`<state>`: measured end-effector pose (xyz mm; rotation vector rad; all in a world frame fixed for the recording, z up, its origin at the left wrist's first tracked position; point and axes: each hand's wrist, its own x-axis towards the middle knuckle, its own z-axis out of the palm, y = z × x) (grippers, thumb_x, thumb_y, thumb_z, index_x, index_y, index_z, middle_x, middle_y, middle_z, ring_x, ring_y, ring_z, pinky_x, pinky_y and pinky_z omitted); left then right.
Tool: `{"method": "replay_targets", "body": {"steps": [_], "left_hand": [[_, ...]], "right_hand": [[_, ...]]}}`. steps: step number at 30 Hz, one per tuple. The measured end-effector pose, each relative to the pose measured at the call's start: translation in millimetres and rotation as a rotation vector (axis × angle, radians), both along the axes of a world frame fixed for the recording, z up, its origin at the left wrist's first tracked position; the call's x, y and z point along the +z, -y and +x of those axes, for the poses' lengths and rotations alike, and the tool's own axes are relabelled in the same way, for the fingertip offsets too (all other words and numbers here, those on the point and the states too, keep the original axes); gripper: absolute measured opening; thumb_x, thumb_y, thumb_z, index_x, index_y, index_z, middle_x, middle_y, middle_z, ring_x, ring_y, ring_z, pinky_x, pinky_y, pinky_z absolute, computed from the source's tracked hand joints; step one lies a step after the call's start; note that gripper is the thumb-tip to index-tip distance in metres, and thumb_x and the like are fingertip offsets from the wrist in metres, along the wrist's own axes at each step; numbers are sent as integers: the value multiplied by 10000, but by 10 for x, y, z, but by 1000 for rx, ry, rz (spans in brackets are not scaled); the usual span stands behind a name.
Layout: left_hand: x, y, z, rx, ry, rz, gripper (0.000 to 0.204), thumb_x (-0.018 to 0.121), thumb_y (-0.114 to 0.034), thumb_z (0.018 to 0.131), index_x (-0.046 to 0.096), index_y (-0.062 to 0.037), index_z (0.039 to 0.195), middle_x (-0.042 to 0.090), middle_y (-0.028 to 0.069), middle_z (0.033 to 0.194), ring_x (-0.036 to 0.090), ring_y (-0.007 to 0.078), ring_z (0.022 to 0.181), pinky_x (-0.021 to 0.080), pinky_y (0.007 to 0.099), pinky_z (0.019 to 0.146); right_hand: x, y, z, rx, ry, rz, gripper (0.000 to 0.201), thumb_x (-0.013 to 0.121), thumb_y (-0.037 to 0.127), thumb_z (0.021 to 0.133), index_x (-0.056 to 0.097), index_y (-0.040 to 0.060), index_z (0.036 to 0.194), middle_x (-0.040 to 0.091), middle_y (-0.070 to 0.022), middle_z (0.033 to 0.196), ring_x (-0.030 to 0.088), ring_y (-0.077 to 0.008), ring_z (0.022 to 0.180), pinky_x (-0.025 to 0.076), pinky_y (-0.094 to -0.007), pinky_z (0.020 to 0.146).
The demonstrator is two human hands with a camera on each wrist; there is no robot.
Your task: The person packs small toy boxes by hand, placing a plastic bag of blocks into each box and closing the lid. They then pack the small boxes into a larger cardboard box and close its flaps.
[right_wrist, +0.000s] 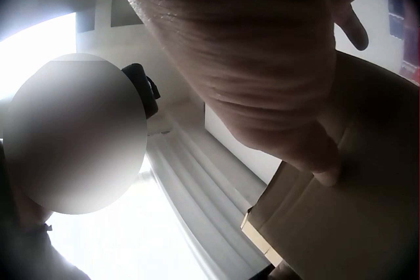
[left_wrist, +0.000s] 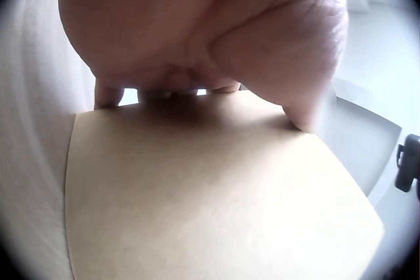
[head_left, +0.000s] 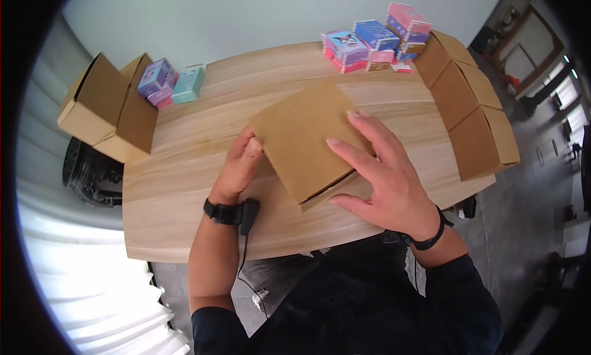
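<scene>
A brown cardboard box (head_left: 308,139) is held at an angle over the middle of the table, its square face up. A dark gap runs along its near right edge. My left hand (head_left: 239,164) grips the box's left corner, the thumb at the edge. In the left wrist view, fingers of the left hand (left_wrist: 197,37) reach past one edge of the box (left_wrist: 197,194). My right hand (head_left: 391,179) lies spread over the box's right side, fingertips on its face and edge. In the right wrist view, the right thumb (right_wrist: 326,173) touches the cardboard near a crease.
Two brown boxes (head_left: 136,121) stand at the table's left edge beside purple and teal small boxes (head_left: 189,84). Colourful small boxes (head_left: 345,47) are stacked at the back right. Several brown boxes (head_left: 483,139) line the right edge of the wooden table (head_left: 178,213).
</scene>
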<state>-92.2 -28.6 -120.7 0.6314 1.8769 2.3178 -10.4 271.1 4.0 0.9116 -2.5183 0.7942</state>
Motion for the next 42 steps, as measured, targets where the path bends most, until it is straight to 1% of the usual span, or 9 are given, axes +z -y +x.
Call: {"method": "replay_targets", "body": {"steps": [7,18,22,26,29,34,37,40,42], "left_hand": [[155,-48,22,-41,-14,-38,644,613,-501,1053,534,-16,1469,607,51,1391,515,159,1295,397,345,1113],[140,-45,-3,-149,-67,-39,576,681,-359,1040,522,-23,1480,611,61,1403,532,179,1314,395,365,1143],[203,-151,61,-229,30,-15,552,704,-216,1027,506,-20,1504,600,86,1447,528,200,1362,418,379,1145],[264,-404,182,-178,72,-161,512,700,-46,1004,523,10,1481,633,102,1419,580,207,1321,471,366,1105],[253,-494,203,-106,33,-272,468,706,-61,1004,564,19,1443,672,100,1366,612,202,1274,473,357,1098],[156,-386,145,-125,152,-214,472,723,-65,993,584,30,1435,696,109,1327,629,198,1241,477,348,1087],[103,-346,131,-137,151,-195,504,735,-75,986,572,33,1451,693,120,1327,630,208,1240,475,353,1090],[81,-351,124,-160,92,-202,526,746,-85,981,565,30,1461,683,130,1343,632,224,1244,471,364,1097],[47,-364,106,-173,57,-214,547,753,-91,977,554,25,1473,665,133,1373,621,234,1265,466,371,1105]], "right_hand": [[-166,256,94,-75,-134,75,854,975,304,611,646,144,1382,408,-234,1570,387,-506,1436,370,-598,1118],[-199,123,71,-71,-74,1,840,974,331,614,655,149,1369,441,-225,1552,395,-484,1447,375,-610,1114],[-83,-77,183,-137,-25,36,862,979,343,600,666,171,1384,438,-195,1578,382,-480,1475,321,-648,1165],[-66,-145,270,-143,-60,32,850,969,398,604,669,200,1374,459,-181,1553,387,-461,1472,248,-716,1165],[-162,-132,262,-209,-79,72,815,948,422,636,667,204,1370,476,-178,1534,389,-449,1471,214,-729,1172],[-201,-189,218,-297,-95,136,794,916,447,686,649,205,1394,498,-185,1510,394,-442,1469,182,-738,1182],[-146,-340,206,-231,-36,82,848,916,499,707,622,175,1433,447,-210,1551,357,-446,1496,196,-686,1212],[-332,-549,88,-250,-231,-221,974,949,475,674,549,103,1481,366,-281,1568,394,-478,1455,302,-635,1191],[-499,-713,22,-255,-76,-363,1087,962,495,657,475,95,1542,288,-302,1619,355,-480,1490,336,-572,1197]]}}
